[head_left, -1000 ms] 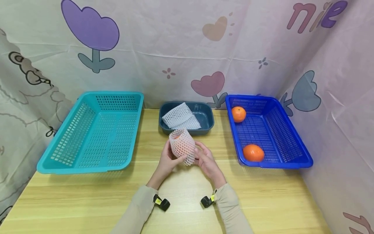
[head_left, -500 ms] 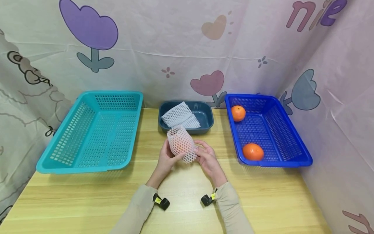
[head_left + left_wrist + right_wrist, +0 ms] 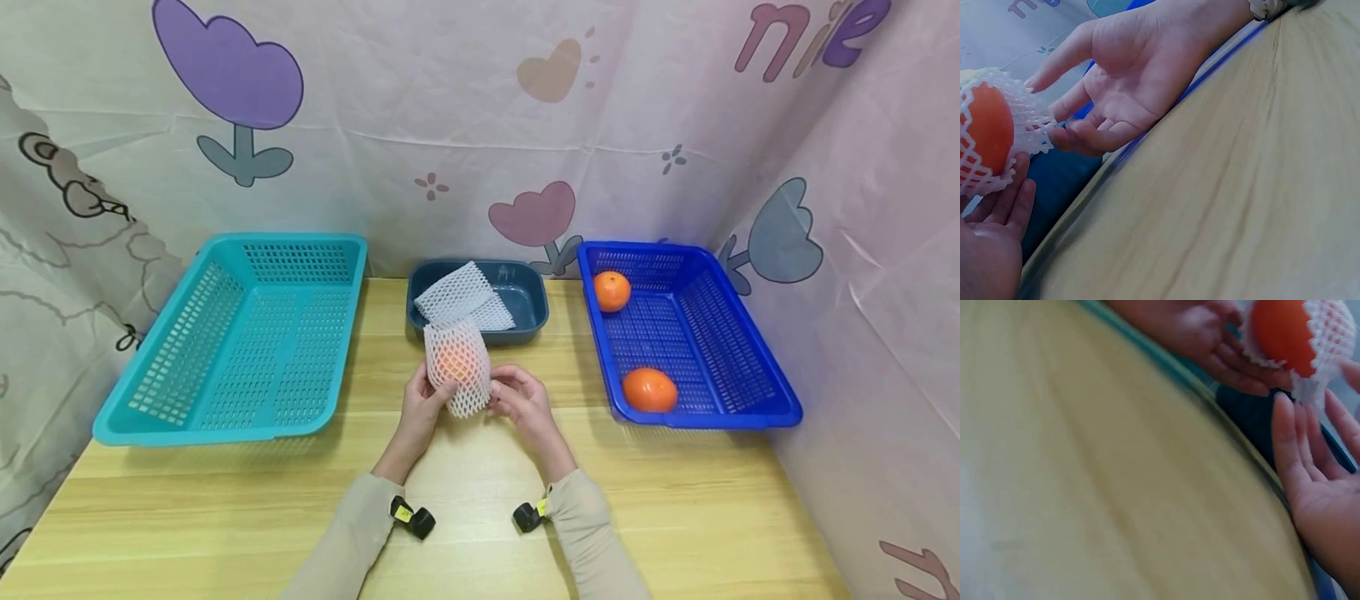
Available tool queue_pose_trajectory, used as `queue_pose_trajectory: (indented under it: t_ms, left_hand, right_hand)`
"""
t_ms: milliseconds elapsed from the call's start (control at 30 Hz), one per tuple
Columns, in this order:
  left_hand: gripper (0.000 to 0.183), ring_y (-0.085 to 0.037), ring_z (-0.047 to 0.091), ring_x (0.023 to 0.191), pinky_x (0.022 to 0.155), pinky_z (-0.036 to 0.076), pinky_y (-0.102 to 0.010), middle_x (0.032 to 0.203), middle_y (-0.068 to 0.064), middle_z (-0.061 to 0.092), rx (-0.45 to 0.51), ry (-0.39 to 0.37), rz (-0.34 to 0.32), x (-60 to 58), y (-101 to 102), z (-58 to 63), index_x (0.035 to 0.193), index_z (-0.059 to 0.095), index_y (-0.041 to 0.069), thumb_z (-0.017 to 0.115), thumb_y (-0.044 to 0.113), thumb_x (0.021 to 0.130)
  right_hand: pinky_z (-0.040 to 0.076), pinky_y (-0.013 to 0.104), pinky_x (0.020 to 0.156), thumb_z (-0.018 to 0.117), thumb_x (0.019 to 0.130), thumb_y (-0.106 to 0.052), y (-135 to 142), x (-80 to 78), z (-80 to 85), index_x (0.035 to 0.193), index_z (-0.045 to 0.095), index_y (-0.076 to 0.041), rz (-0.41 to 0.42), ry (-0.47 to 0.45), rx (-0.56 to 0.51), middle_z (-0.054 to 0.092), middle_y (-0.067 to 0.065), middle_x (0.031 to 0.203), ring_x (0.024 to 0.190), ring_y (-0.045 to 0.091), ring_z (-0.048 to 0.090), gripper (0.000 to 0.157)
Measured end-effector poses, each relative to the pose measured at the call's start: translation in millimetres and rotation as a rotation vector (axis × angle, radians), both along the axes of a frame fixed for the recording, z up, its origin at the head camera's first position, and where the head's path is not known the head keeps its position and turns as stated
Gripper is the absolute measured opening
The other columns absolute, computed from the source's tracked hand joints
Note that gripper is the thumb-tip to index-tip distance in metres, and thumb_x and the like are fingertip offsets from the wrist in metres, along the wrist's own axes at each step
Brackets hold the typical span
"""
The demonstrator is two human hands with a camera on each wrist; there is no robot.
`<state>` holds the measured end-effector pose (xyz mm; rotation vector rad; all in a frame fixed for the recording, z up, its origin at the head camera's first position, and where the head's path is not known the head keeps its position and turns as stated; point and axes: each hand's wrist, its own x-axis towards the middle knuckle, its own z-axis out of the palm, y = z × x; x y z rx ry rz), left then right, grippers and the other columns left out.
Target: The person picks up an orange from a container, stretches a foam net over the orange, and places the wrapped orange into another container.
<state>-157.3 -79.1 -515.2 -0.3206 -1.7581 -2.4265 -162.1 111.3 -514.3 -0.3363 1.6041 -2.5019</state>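
An orange [image 3: 454, 360] sits inside a white foam net sleeve [image 3: 474, 398], held up over the table in front of the small dark bin. My left hand [image 3: 417, 410] grips the sleeved fruit from the left, thumb in front and fingers behind and beneath. On the other side, my right hand [image 3: 527, 408] pinches the near right edge of the sleeve between thumb and fingertips. The left wrist view shows the orange [image 3: 992, 128] bare at the sleeve's opening, with the right hand [image 3: 1138, 75] at the loose end of the net.
A dark blue bin [image 3: 528, 302] at the back holds white foam net sleeves [image 3: 454, 293]. To the left stands a turquoise basket [image 3: 247, 436]. At right, a blue basket [image 3: 712, 421] contains two oranges, one far [image 3: 612, 292] and one near [image 3: 650, 391].
The sleeved orange has shifted slightly left and turned more upright, with the fruit showing more clearly through the net. Both hands moved a little left with it.
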Motion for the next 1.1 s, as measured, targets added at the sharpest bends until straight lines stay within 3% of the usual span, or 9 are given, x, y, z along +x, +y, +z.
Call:
queue_pose_trajectory:
  t_ms: [67,133,233,400,567,833,1100]
  left_hand:
    - [0.063,-0.012,0.059,0.112,0.098,0.048,-0.023,0.128,-0.017,0.058,-0.002,-0.027,-0.001,0.8,-0.8,0.9,0.142,0.042,-0.01,0.068,0.016,0.09]
    - [0.06,-0.013,0.059,0.113,0.1,0.047,-0.024,0.13,-0.021,0.056,0.003,-0.042,-0.013,1.4,-1.3,1.8,0.142,0.042,-0.011,0.066,0.01,0.091]
    - [0.059,-0.013,0.058,0.116,0.103,0.045,-0.025,0.134,-0.027,0.053,0.001,-0.053,-0.04,1.8,-1.4,2.7,0.143,0.042,-0.011,0.064,0.002,0.09]
    - [0.065,-0.012,0.055,0.12,0.105,0.043,-0.026,0.141,-0.031,0.046,-0.015,-0.054,-0.103,0.9,0.7,3.1,0.143,0.04,-0.012,0.072,0.001,0.088]
    - [0.069,-0.016,0.054,0.124,0.106,0.043,-0.028,0.142,-0.032,0.044,-0.029,-0.067,-0.122,0.2,2.6,2.6,0.142,0.041,-0.013,0.076,-0.003,0.083]
    - [0.075,-0.033,0.044,0.135,0.107,0.042,-0.029,0.148,-0.025,0.042,-0.076,-0.113,-0.155,0.3,3.7,2.0,0.148,0.036,-0.004,0.073,-0.006,0.083]
    - [0.076,-0.034,0.046,0.133,0.108,0.041,-0.03,0.143,-0.023,0.045,-0.091,-0.098,-0.131,-0.3,5.3,1.6,0.145,0.039,-0.002,0.075,-0.011,0.078]
  right_hand:
    - [0.056,0.03,0.061,0.059,0.097,-0.006,-1.4,0.3,-0.2,0.107,0.061,0.008,-0.059,0.042,0.022,0.062,0.008,0.09,0.07,0.018,0.058,0.018]
    - [0.055,0.028,0.06,0.059,0.099,-0.013,-2.2,0.4,0.3,0.109,0.056,0.016,-0.099,0.062,0.015,0.06,0.01,0.087,0.071,0.018,0.057,0.031]
    - [0.054,0.026,0.066,0.059,0.099,-0.021,-2.2,1.1,1.4,0.119,0.048,0.021,-0.093,0.071,-0.009,0.06,0.01,0.094,0.078,0.016,0.059,0.047]
    - [0.056,0.028,0.083,0.057,0.097,-0.021,-0.8,2.8,2.0,0.137,0.039,0.015,0.024,0.073,-0.016,0.056,0.01,0.121,0.102,0.016,0.059,0.057]
    - [0.051,0.036,0.097,0.061,0.089,-0.008,0.1,3.5,2.4,0.143,0.037,0.009,0.055,0.041,0.025,0.052,0.014,0.132,0.118,0.022,0.056,0.061]
    - [0.055,0.037,0.092,0.066,0.083,0.003,-0.6,4.6,5.4,0.139,0.042,0.002,-0.001,-0.004,0.026,0.049,0.016,0.136,0.115,0.026,0.059,0.062]
    - [0.056,0.032,0.087,0.068,0.078,0.011,-1.8,1.7,1.1,0.133,0.046,0.0,-0.023,0.003,0.004,0.052,0.012,0.13,0.109,0.024,0.061,0.059]
